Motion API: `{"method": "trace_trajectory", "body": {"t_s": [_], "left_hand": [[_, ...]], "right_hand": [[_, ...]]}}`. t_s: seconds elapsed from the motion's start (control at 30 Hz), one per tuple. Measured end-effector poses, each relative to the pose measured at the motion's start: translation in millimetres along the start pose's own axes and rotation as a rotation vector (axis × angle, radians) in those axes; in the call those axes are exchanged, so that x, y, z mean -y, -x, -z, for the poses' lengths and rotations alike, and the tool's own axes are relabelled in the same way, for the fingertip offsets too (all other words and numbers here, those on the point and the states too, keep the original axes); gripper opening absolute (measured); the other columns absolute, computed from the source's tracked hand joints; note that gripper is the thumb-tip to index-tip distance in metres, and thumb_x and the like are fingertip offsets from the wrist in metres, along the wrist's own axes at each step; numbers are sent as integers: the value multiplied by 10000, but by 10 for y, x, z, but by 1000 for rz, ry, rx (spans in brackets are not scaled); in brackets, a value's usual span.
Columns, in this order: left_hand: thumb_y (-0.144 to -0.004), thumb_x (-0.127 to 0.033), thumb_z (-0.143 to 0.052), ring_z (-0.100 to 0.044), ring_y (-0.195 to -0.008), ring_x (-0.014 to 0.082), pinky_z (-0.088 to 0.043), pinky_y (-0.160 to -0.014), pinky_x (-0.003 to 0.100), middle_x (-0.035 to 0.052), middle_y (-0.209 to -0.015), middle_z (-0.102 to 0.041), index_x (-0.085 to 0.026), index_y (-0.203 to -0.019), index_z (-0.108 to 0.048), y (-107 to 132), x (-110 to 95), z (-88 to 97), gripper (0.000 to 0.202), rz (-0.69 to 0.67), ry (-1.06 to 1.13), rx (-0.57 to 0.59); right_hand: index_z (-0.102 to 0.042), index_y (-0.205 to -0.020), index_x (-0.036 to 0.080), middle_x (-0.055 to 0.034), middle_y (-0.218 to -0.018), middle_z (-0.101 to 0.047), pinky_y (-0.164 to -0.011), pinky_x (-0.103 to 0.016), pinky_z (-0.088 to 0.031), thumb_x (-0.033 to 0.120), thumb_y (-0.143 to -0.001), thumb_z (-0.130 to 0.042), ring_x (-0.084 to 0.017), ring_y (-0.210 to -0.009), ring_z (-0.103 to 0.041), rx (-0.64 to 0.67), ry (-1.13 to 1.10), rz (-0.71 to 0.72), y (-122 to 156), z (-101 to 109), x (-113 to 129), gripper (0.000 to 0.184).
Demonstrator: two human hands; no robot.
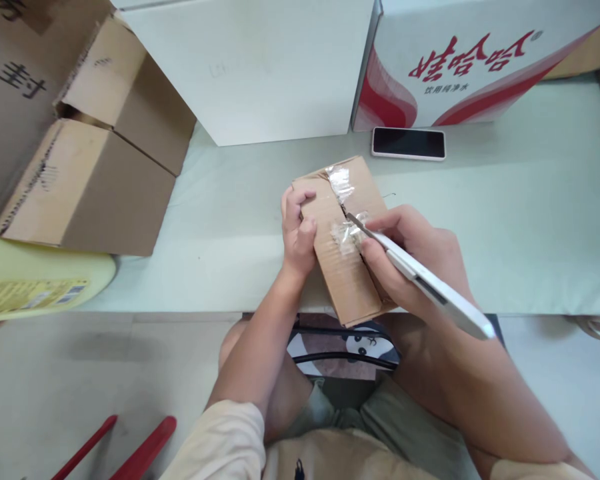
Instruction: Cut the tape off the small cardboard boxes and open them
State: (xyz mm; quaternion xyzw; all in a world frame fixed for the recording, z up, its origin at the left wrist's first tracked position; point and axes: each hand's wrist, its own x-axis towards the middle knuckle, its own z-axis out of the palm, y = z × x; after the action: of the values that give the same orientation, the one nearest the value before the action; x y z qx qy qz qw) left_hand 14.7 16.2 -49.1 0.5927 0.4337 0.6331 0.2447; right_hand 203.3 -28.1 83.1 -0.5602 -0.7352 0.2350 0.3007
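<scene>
A small brown cardboard box lies on the pale green table, sealed along its middle seam with clear tape. My left hand is curled against the box's left side, fingers closed on its edge. My right hand grips a white utility knife. The knife's blade tip rests on the taped seam near the box's middle.
A phone lies face up just beyond the box. Behind it stand a white box and a white-and-red printed carton. Large open brown cartons fill the left. A yellow stool sits below them.
</scene>
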Motion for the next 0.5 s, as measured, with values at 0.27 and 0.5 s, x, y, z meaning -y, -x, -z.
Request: {"method": "trace_trajectory", "body": {"t_s": [0.27,0.5], "left_hand": [[-973,-696,-485,-554,-1281,322,-448,-1126,517,56,-1288,-581,-363,-1265,-598,0,12,-5,457,8,5,-22],[-970,-695,-485,-559,-1239,318,-461,-1094,505,56,-1246,-587,-355,-1259,-592,-8,-7,13,459,-13,-23,-15]], "right_hand": [[-726,-944,280,6,-664,-713,-576,-283,-375,403,-858,-610,-174,-551,-589,37,170,-17,-100,-27,60,190],[-723,-814,241,20,-593,-679,-541,-253,-403,296,-817,-639,-120,-490,-533,-7,-61,35,-42,11,31,100]]}}
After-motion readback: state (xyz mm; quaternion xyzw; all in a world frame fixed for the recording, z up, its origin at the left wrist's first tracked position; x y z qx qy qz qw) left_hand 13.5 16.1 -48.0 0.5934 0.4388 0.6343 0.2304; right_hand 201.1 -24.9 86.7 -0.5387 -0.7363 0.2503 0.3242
